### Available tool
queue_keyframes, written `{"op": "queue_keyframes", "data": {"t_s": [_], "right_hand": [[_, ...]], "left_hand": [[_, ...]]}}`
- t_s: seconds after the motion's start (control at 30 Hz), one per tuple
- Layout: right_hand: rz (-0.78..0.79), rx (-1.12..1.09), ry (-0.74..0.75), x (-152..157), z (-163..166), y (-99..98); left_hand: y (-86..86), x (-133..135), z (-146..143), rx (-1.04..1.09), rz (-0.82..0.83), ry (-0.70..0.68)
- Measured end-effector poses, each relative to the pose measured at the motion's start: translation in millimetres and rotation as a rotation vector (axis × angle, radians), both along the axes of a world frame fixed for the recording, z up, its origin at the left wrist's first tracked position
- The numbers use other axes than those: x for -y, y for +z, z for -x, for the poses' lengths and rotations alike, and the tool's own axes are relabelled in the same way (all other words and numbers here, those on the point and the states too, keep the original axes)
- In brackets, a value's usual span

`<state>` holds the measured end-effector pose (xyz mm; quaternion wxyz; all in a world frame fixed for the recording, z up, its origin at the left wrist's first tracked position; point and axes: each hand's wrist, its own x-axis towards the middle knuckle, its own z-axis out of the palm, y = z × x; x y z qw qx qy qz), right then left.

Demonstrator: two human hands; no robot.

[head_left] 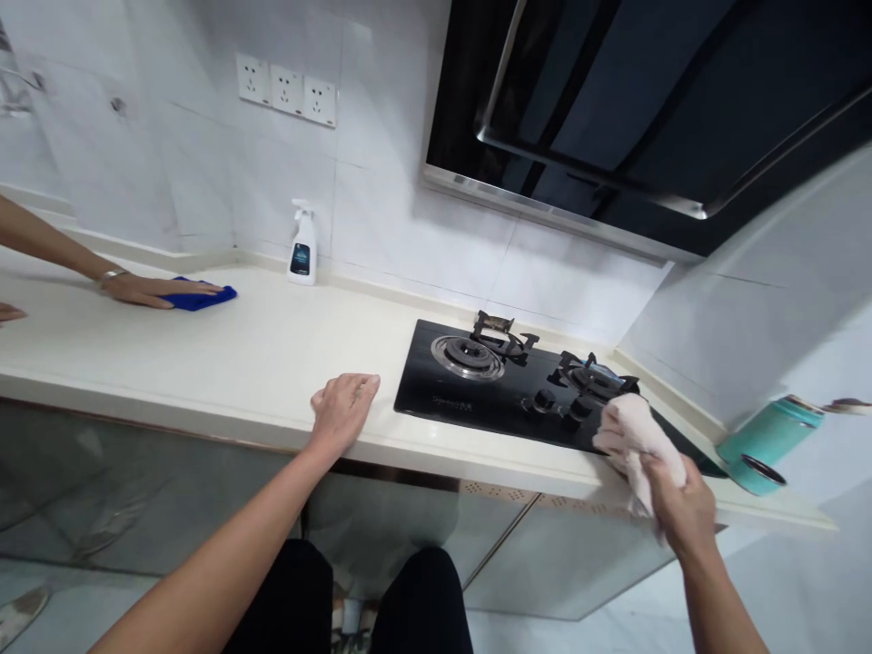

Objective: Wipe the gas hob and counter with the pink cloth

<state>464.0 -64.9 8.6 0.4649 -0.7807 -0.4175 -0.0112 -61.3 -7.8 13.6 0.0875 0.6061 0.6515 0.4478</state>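
My right hand (685, 504) grips a bunched pale pink cloth (637, 445) over the front right part of the black gas stove (470, 409). My left hand (342, 413) rests on the counter's front edge, left of the stove, with its fingers curled in and no object showing in it. A round burner (469, 356) sits uncovered at the stove's left. One pan support (504, 336) stands behind that burner, and another pan support (596, 377) is at the right burner. Control knobs (543, 400) are between them.
A co-worker's hand (146, 289) presses a blue cloth (199, 294) on the white counter (286, 354). A spray bottle (302, 247) stands by the wall. A teal canister (773, 431) and a smaller teal container (758, 475) are at the right end. A range hood (579, 182) hangs above.
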Motion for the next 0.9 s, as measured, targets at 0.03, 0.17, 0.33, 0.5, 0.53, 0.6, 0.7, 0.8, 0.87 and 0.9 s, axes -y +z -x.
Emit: {"op": "queue_keyframes", "data": {"t_s": [0.03,0.17,0.33,0.5,0.53,0.6,0.7,0.8,0.87,0.9], "right_hand": [[0.005,0.026,-0.047,-2,-12,0.2],[0.111,0.099,-0.148,-15,-29,-14.1],[0.074,0.194,-0.077,-25,38,-46.6],[-0.207,0.378,0.218,-24,172,-70.2],[-0.318,0.43,0.266,-23,201,-72.1],[-0.455,0.512,0.367,-21,257,-73.2],[-0.536,0.554,0.507,-15,323,-70.6],[-0.587,0.563,0.618,-11,365,-69.7],[-0.621,0.572,0.674,-10,385,-71.8],[-0.634,0.579,0.7,-10,394,-73.4]], "left_hand": [[-0.4,0,0,-0.005,0.006,-0.005],[-0.9,0,-1,-0.021,0.008,-0.021],[-2.8,1,-6,-0.03,-0.038,-0.03],[-7.2,1,-7,-0.031,-0.081,-0.042],[-8.0,1,-7,-0.026,-0.092,-0.051],[-9.0,1,-5,0.005,-0.126,-0.077],[-10.5,8,0,0.146,-0.235,-0.147],[-17.0,25,7,0.326,-0.36,-0.203],[-24.9,40,12,0.393,-0.39,-0.209],[-29.3,48,15,0.407,-0.393,-0.2]]}}
